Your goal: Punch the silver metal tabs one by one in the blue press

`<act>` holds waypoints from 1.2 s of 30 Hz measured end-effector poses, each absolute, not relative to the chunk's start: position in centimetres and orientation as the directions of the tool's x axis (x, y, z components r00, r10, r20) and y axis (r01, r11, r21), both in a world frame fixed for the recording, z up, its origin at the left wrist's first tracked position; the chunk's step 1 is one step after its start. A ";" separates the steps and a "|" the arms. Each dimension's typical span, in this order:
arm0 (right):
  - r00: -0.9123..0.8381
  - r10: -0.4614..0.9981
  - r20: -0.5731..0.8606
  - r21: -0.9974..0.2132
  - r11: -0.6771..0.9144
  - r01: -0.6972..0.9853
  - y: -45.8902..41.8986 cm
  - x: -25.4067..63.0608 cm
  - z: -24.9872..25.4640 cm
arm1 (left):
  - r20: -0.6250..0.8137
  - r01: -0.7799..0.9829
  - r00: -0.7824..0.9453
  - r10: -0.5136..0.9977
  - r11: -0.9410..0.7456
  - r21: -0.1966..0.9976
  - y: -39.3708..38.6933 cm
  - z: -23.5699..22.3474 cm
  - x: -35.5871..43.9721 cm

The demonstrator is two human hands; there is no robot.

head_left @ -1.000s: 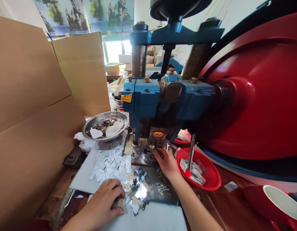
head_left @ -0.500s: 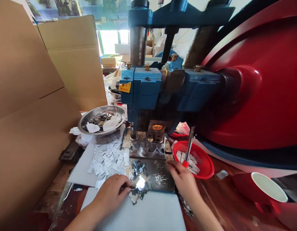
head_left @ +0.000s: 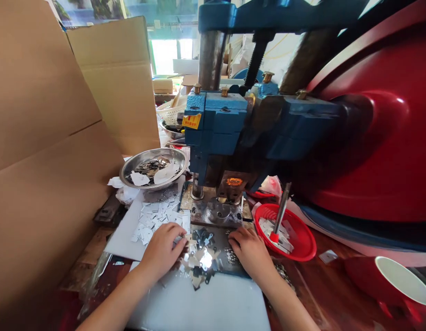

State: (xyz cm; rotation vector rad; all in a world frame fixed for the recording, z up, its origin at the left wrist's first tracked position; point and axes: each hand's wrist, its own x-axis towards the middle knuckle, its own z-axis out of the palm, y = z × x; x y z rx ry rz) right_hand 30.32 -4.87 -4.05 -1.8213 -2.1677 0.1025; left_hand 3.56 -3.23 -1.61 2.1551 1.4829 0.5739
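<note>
A: Where are the flat metal pieces (head_left: 199,259) lying?

B: Overlapping at the dark plate's (head_left: 220,235) front-left corner, some jutting past its front edge over the white sheet (head_left: 221,305).

A: Hands?

B: Left hand (head_left: 162,252) is curving at the pieces' left side, thumb and fingers leaving a narrow gap; cannot tell whether it is gripping one. Right hand (head_left: 249,250) is curling palm-down over the plate's right edge, beside small shiny bits (head_left: 230,255); anything under its fingertips is staying hidden from view.

A: Handling?

B: Judging by eye: light, thin, stiff, probably slippery against one another. Pinching opposite edges or the narrow tab is looking surest.
</note>
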 end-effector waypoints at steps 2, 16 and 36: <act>-0.164 0.965 0.202 -0.239 0.211 0.948 -4.9 30.0 -4.2 | 0.086 0.801 0.286 0.954 -0.287 0.525 -1.6 -1.8 3.7; -0.126 0.858 0.499 -0.308 0.311 0.899 1.0 28.6 -1.5 | -0.050 0.853 0.274 0.961 -0.218 0.473 0.8 -2.7 4.1; -0.010 0.853 0.522 -0.554 0.347 0.757 -3.1 28.4 -2.0 | 0.010 0.764 0.360 0.933 -0.301 0.570 0.1 -1.6 3.9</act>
